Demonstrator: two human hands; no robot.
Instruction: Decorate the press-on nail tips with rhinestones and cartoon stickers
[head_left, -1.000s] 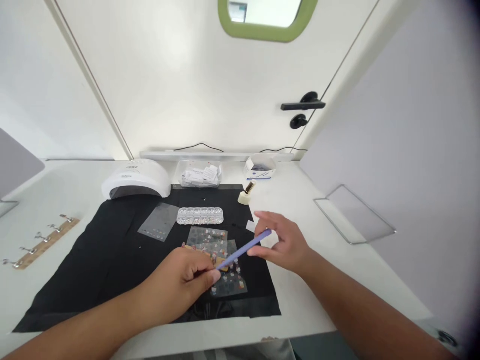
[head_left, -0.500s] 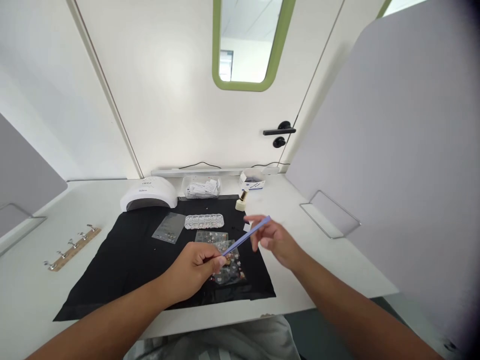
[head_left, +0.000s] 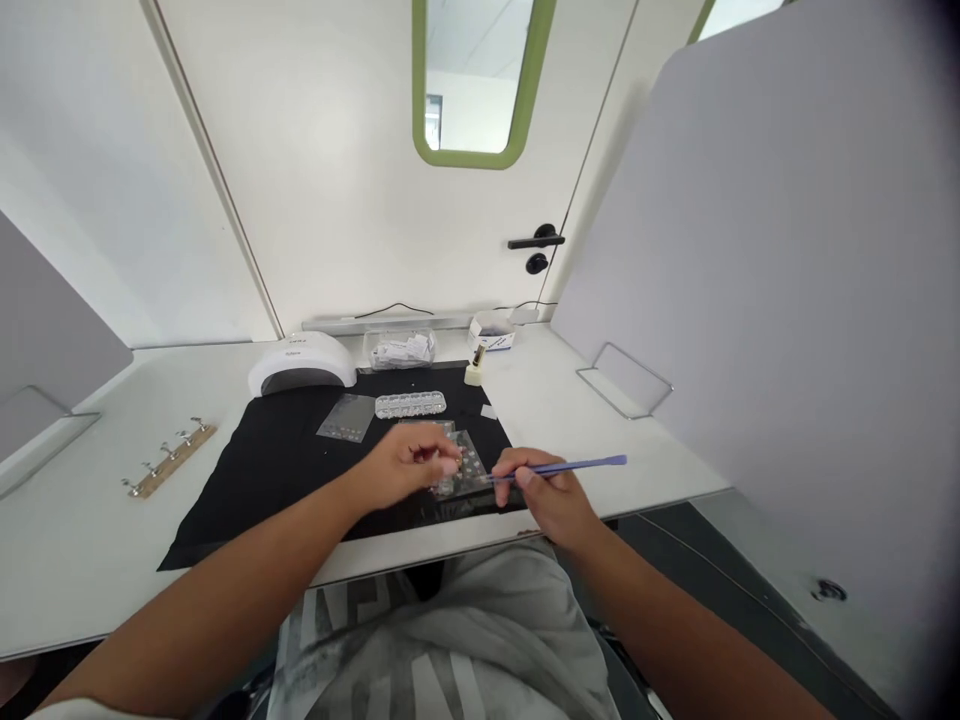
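My right hand (head_left: 551,500) is closed around slim purple tweezers (head_left: 581,465). Their narrow tip points left toward my other hand, and the flat end sticks out to the right. My left hand (head_left: 405,465) is pinched, with a tiny gold-coloured glint at its fingertips too small to name. Below both hands, clear packets of small stickers (head_left: 469,465) lie on the black cloth (head_left: 277,480), partly hidden by my left hand. Just beyond them sits a clear compartment case (head_left: 410,404) of small bits.
A white nail lamp (head_left: 304,362) stands at the back left, beside a clear tub of packets (head_left: 400,350). A cream polish bottle (head_left: 474,370) and small white box (head_left: 493,330) are farther right. A wooden strip with metal stands (head_left: 169,460) lies left; a wire bracket (head_left: 626,380) right.
The tweezers have passed from my left hand to my right and now lie nearly level. My right hand has come lower and closed on them. The view has tilted down.
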